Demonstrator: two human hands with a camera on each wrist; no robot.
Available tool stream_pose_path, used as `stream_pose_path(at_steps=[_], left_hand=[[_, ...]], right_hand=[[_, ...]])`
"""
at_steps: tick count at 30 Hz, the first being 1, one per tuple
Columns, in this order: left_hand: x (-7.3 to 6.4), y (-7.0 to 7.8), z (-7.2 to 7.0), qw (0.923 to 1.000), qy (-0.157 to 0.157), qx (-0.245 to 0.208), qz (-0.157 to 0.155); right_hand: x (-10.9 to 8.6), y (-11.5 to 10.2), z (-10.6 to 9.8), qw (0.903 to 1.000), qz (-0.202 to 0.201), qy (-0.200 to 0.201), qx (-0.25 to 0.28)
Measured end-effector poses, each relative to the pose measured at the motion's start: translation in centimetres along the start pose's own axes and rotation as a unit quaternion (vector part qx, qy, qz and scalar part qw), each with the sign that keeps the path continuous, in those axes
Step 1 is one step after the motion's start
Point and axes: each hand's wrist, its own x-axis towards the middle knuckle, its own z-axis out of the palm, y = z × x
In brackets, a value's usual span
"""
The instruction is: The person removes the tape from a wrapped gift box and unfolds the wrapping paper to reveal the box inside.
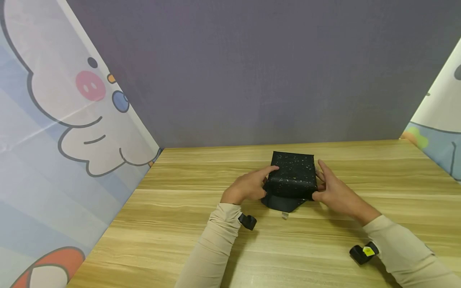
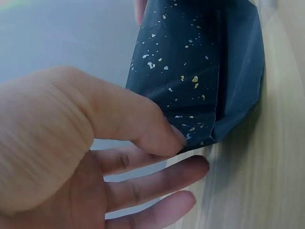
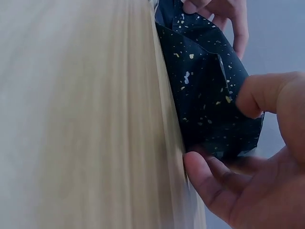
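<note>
A box-shaped parcel in black paper with white and gold flecks point(image 1: 293, 168) lies on the wooden table. A plain dark paper flap point(image 1: 281, 203) sticks out from under its near side. My left hand point(image 1: 248, 186) holds the parcel's left end, index finger along the top edge; in the left wrist view its thumb point(image 2: 162, 131) presses the speckled paper. My right hand point(image 1: 340, 192) grips the right end around the near corner. In the right wrist view a digit touches the creased paper point(image 3: 205, 90), while other fingers, partly blurred, are low beside the table.
A small pale strip, perhaps tape point(image 1: 285, 216), shows at the flap's near edge. Behind the wooden table point(image 1: 173, 224) stands a grey wall point(image 1: 252, 72). Cartoon-printed sheets point(image 1: 47, 160) hang at both sides. Black straps with cameras point(image 1: 247, 221) sit on both wrists.
</note>
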Motion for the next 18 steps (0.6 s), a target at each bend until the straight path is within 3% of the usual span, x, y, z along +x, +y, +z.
stream_pose_path(at_steps=[7, 12, 18], left_hand=[[-0.51, 0.39, -0.06, 0.9999, 0.009, 0.000, -0.009], [-0.70, 0.42, 0.04, 0.9992, 0.021, 0.027, 0.018], [-0.65, 0.60, 0.09, 0.9985, 0.022, 0.036, 0.034]], right_hand=[[0.03, 0.27, -0.04, 0.9994, -0.017, -0.028, 0.010], [-0.18, 0.49, 0.02, 0.9983, -0.014, -0.054, 0.018], [-0.56, 0.80, -0.57, 0.9984, -0.028, -0.048, 0.006]])
